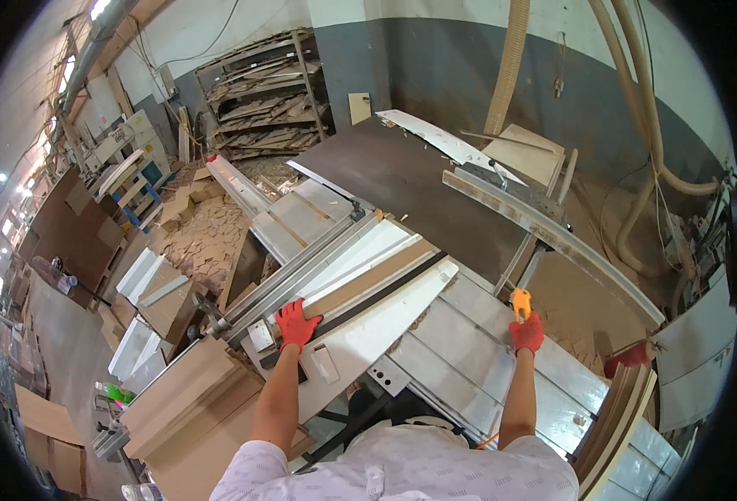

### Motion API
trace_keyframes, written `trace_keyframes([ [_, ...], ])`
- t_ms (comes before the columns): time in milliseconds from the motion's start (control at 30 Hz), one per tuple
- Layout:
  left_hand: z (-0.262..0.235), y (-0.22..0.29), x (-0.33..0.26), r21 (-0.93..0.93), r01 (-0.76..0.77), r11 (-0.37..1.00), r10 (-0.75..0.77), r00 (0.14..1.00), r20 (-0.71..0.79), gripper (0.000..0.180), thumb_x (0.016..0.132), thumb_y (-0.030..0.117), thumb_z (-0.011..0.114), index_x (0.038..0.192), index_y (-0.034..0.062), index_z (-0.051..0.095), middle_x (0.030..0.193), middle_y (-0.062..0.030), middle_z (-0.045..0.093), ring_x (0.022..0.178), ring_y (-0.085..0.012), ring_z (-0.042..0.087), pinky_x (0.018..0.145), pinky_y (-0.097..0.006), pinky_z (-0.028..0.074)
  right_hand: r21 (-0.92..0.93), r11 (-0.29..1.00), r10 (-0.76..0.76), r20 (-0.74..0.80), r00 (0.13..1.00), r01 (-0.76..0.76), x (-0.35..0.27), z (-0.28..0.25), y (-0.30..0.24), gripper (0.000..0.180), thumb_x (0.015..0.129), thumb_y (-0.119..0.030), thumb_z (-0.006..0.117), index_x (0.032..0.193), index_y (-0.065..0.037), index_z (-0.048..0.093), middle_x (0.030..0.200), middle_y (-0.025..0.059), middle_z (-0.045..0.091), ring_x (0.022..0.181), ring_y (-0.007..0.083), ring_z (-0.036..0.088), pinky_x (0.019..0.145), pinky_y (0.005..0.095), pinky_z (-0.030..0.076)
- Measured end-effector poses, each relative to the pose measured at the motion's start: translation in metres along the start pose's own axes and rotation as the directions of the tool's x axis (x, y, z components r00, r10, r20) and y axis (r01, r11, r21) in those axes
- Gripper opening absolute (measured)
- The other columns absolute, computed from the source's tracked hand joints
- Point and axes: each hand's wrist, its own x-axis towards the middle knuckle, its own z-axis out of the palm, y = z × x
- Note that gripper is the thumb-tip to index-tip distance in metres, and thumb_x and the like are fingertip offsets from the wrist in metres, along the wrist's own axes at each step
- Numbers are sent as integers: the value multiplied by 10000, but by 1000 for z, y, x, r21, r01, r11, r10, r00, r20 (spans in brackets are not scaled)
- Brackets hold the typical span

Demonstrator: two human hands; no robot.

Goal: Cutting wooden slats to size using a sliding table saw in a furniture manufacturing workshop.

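Observation:
I stand at a sliding table saw (pixel 477 334). My left hand (pixel 297 324), in a red glove, presses flat on the near end of a long narrow wooden strip (pixel 368 280) that lies along the white sliding carriage (pixel 377 330). My right hand (pixel 526 331), also in a red glove, grips an orange handle (pixel 519 301) that stands up from the grey metal saw table. Both forearms come in from the lower edge.
A large dark brown board (pixel 402 179) lies beyond the saw, with a grey metal fence rail (pixel 544 221) crossing at right. Wood offcuts (pixel 206 234) litter the floor at left. Stacked panels (pixel 193 401) sit at lower left, shelving (pixel 260 92) at the back, dust hoses (pixel 636 75) at upper right.

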Motion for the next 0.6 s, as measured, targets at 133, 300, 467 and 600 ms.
trace_keyframes([
  [133, 0, 1, 1, -28, 14, 1000, -14, 1000, 7, 766, 757, 520, 763, 1354, 102, 527, 1310, -169, 560, 1282, -335, 466, 1117, -535, 242, 134, 966, -223, -4, 975, 222, 13, 17, -38, 360, 694, -239, 715, 973, -65, 570, 934, 192, 682, 892, 421, 655, 740, 490, 531],
  [300, -1, -1, -3, -40, 34, 999, -33, 999, 10, 775, 759, 521, 753, 1364, 95, 522, 1270, -145, 573, 1264, -324, 466, 1140, -529, 201, 142, 961, -250, 68, 966, 239, 25, 21, -75, 324, 729, -213, 694, 983, -73, 551, 961, 189, 666, 920, 410, 635, 780, 499, 515],
  [467, -4, 2, -2, -43, -17, 999, 15, 999, -43, 748, 748, 500, 765, 1332, 89, 543, 1272, -126, 579, 1259, -313, 472, 1138, -520, 217, 179, 935, -309, -16, 951, 306, -3, 12, -78, 309, 739, -185, 684, 984, -80, 530, 950, 170, 650, 900, 402, 636, 750, 495, 508],
  [600, -7, 4, -3, -77, -24, 997, 19, 998, -64, 726, 757, 480, 765, 1327, 88, 545, 1281, -114, 578, 1262, -298, 469, 1135, -508, 223, 174, 915, -342, -143, 929, 364, -35, -4, -96, 326, 743, -161, 674, 1028, -77, 541, 992, 175, 649, 908, 410, 629, 736, 499, 510],
])
